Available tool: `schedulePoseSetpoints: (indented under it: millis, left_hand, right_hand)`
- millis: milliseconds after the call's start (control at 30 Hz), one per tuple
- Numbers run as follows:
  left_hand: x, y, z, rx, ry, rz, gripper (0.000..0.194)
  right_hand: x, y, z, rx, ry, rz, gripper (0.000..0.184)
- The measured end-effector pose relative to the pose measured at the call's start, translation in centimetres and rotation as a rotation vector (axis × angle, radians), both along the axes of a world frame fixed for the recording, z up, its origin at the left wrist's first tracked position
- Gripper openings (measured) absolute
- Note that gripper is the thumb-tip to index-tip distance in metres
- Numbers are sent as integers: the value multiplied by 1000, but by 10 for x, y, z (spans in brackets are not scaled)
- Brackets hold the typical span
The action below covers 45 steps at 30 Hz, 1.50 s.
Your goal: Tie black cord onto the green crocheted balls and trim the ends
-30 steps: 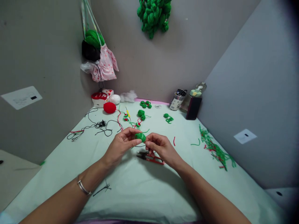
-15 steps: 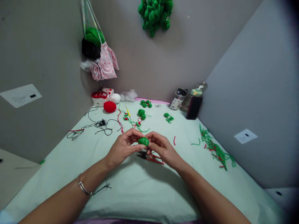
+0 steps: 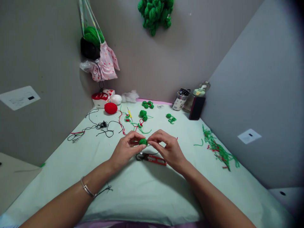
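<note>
A small green knotted cord ball is pinched between the fingertips of both hands, just above the pale green table cover. My left hand closes on it from the left, a metal bangle on its wrist. My right hand closes on it from the right, and a thin dark thread hangs from the ball toward the table. Red-handled thread snips lie on the cover directly under my hands.
Several green knotted pieces and red and green cord ends lie further back. Black cords sprawl at left, green offcuts at right. A red ball, a white-red box, a tin and a bottle stand by the wall.
Both hands turned the green ball between the fingertips and shifted slightly; a dark thread loop now shows under it. The snips stay where they were.
</note>
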<state>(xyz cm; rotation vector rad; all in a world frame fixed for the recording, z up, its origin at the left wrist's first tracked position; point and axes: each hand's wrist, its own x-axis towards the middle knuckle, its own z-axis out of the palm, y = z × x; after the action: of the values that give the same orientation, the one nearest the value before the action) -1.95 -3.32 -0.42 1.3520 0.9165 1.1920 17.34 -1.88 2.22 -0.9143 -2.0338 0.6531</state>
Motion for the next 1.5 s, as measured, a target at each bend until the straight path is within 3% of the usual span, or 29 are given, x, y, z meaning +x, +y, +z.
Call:
schedulePoseSetpoints:
  millis: [133, 233, 367, 467, 567, 633, 733, 833, 933, 1133, 1333, 1433, 1500]
  left_hand:
    - [3, -2, -1, 46, 58, 6, 17]
    - [3, -3, 1, 65, 81, -22, 14]
    - [2, -3, 5, 34, 136, -58, 14]
    - [2, -1, 3, -59, 119, -127, 17]
    - [1, 0, 2, -125, 40, -240, 22]
    - [1, -2, 3, -164, -32, -334, 29]
    - [-1, -4, 7, -210, -129, -427, 29]
    - [-5, -3, 9, -257, -194, -426, 17]
    - [-10, 2, 8, -301, -229, -397, 19]
    - [-13, 4, 8, -331, -288, -407, 29]
    - [-17, 1, 13, -352, -273, -484, 30]
    - [-19, 2, 13, -338, -252, -482, 38]
    - [-18, 2, 13, -333, -233, -474, 40]
  right_hand:
    - [-9, -7, -6, 101, -24, -2, 10]
    - [-10, -8, 0, 59, 27, 0, 12]
    - [8, 2, 22, -58, 427, -150, 9]
    - [20, 10, 31, -326, 693, -154, 13]
    - [19, 12, 28, -734, 694, 77, 24]
    - [19, 15, 25, -870, 665, 191, 26]
    - [36, 31, 24, -832, 779, 150, 27]
    - [74, 54, 26, -749, 954, -41, 27]
    - [118, 72, 24, -663, 1100, -275, 26]
    - [169, 82, 16, -564, 1207, -481, 40]
    - [161, 90, 14, -602, 1170, -488, 33]
    - [133, 87, 15, -649, 1111, -406, 13]
    - [104, 77, 13, -676, 1023, -306, 12]
